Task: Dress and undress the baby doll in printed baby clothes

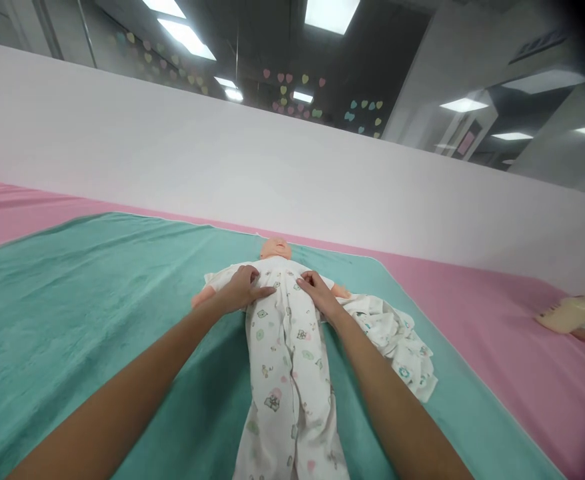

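Observation:
A baby doll (276,249) lies on its back with its head toward the wall. It wears a white top (232,272) and white baby pants (292,360) printed with small animals in pink and green. The pants' long legs stretch toward me, past the bottom of the view. At the left side of the waistband is my left hand (242,288), fingers curled at the cloth and thumb lying across the front. My right hand (318,291) pinches the waistband's right side. The doll's forearms show beyond both hands; its legs are hidden inside the pants.
A crumpled white printed cloth (392,340) lies right of the doll. Beneath everything is a teal sheet (122,300) over a pink cover (472,300). Part of another doll-like figure (569,313) shows at far right. A white wall (272,173) with windows above stands behind.

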`<action>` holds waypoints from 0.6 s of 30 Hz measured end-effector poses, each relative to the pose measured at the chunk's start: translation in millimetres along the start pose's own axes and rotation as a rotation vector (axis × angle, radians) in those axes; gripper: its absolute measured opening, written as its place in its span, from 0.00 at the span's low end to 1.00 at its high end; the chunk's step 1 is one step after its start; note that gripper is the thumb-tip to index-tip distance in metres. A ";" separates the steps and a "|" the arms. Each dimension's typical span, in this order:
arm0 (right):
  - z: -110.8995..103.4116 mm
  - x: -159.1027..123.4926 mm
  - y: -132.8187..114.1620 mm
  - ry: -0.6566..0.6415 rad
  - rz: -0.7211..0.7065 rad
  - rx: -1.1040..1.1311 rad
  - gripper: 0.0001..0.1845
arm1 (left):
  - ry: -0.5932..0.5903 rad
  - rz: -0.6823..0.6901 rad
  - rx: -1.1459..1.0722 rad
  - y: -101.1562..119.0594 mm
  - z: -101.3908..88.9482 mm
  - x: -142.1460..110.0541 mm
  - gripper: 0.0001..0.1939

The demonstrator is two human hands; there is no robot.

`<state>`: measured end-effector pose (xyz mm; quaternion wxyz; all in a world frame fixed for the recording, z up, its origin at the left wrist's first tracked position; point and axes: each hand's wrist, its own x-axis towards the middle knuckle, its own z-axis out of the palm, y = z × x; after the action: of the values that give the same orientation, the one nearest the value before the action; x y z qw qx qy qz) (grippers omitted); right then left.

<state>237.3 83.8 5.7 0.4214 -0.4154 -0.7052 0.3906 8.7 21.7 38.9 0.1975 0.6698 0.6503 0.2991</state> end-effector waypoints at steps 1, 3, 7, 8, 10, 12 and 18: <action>1.1 1.1 -1.2 0.009 -0.008 -0.016 0.19 | -0.005 0.009 0.012 1.7 -1.5 0.2 0.25; 4.0 2.4 -4.0 0.049 -0.039 -0.048 0.20 | -0.007 0.052 0.032 5.9 -4.2 -1.0 0.22; 7.1 1.5 -6.5 0.144 -0.054 -0.031 0.23 | 0.012 0.133 0.020 12.3 -8.8 -8.9 0.22; 6.3 0.9 -6.2 0.164 -0.041 -0.009 0.23 | 0.015 0.137 -0.004 12.8 -9.7 -11.1 0.22; 2.8 -0.9 -5.0 0.193 -0.015 0.046 0.24 | 0.009 0.117 -0.075 12.2 -10.9 -15.3 0.23; -2.6 -4.5 -3.8 0.188 0.007 0.075 0.24 | -0.029 0.097 -0.149 9.3 -11.5 -19.0 0.24; -27.0 -26.1 -6.6 -0.148 0.008 -0.052 0.23 | -0.217 0.148 -0.118 -6.7 -17.7 -33.2 0.24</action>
<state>268.2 63.0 13.8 0.3557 -0.3990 -0.7426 0.4035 -7.2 -12.8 42.9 0.2831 0.7317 0.5551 0.2764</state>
